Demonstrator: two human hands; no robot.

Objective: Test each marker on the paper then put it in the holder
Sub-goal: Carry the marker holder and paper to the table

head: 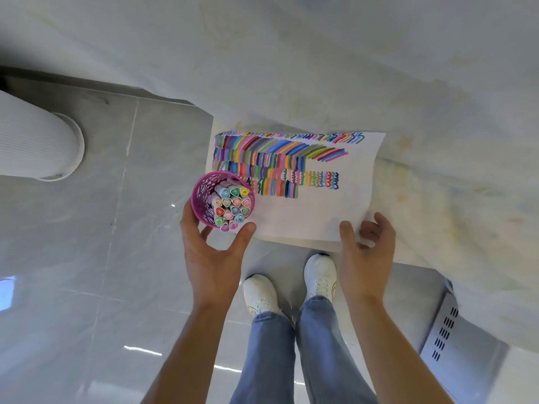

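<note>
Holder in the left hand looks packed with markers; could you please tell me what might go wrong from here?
1. The holder is at the corner of the table, partly over the floor, with only the left hand gripping it. A slip could spill the markers.
2. The paper lies at the table's near edge by the right hand. A careless tug might drag it off.

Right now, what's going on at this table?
A person stands at the table. Their left hand grips a purple mesh holder packed with capped markers, by the paper's near left corner; whether it rests on the table or is lifted is unclear. The right hand sits loosely curled at the near edge of the paper, thumb on the sheet. The paper is already covered in rows of coloured test strokes.
</note>
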